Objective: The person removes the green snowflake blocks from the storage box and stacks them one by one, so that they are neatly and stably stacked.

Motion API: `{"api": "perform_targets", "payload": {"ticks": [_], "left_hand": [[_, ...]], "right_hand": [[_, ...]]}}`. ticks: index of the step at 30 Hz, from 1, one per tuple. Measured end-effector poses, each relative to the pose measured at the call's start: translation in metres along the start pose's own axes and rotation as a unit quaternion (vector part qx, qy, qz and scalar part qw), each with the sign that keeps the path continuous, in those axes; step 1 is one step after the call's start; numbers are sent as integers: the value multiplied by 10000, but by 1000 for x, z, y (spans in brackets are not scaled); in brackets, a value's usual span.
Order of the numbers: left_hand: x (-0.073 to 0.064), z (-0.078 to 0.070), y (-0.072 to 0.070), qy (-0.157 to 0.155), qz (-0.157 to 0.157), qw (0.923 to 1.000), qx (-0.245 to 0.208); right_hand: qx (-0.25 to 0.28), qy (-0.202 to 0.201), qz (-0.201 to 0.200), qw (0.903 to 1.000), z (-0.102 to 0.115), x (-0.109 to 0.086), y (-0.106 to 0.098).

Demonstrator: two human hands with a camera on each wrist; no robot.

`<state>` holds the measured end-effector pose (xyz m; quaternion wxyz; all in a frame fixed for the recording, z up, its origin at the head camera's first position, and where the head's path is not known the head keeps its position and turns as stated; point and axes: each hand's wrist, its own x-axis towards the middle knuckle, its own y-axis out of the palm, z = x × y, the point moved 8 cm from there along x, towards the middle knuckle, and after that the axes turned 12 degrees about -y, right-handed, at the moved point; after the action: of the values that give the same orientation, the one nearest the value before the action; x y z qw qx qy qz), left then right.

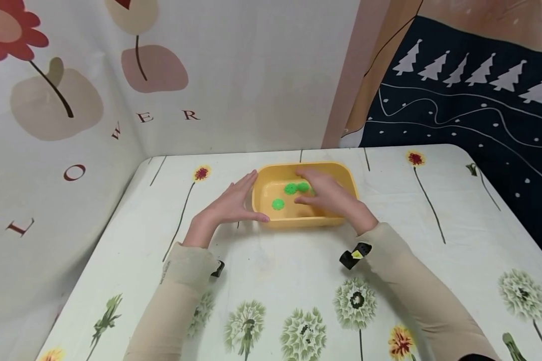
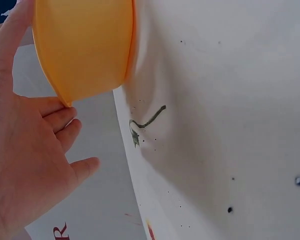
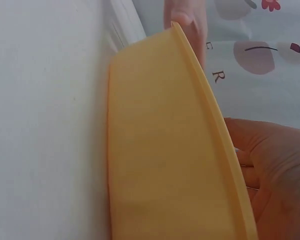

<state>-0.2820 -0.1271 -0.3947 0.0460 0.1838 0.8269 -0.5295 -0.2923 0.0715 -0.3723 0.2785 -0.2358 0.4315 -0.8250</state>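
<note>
A yellow plastic tub point(image 1: 307, 222) stands toward the back of the table, with several small bright green pieces inside. One scalloped green piece point(image 1: 277, 204) lies by itself near the front left, and another green piece point(image 1: 290, 189) is farther back. My left hand point(image 1: 228, 202) holds the tub's left end, thumb at the front corner and fingers at the back one. Reaching over the right side, my right hand point(image 1: 327, 193) is inside the tub, thumb and forefinger spread around the green pieces. The right wrist view shows the tub's outer wall point(image 3: 155, 135) hiding those fingertips.
A white tablecloth point(image 1: 271, 271) printed with flowers and dandelions covers the table. Behind it hangs a pale curtain point(image 1: 262, 75) with flower shapes and letters. A dark cloth point(image 1: 456, 105) with white trees hangs at the right.
</note>
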Motion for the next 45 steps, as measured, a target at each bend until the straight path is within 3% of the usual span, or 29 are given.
{"api": "perform_targets", "payload": {"ticks": [11, 27, 32, 39, 45], "left_hand": [[10, -4, -2, -15, 65, 9999, -132], [16, -3, 2, -200, 170, 9982, -538], [15, -4, 0, -155, 161, 9980, -586], [15, -6, -1, -100, 134, 9984, -538], [13, -8, -2, 17, 134, 9984, -542]], "right_hand": [[1036, 251, 391, 9935, -2, 24, 29], [1901, 755, 284, 9784, -18, 35, 49], [1798, 746, 340, 9803, -19, 38, 51], [1184, 761, 419, 9892, -19, 45, 53], [855, 897, 476, 9912, -20, 50, 55]]}}
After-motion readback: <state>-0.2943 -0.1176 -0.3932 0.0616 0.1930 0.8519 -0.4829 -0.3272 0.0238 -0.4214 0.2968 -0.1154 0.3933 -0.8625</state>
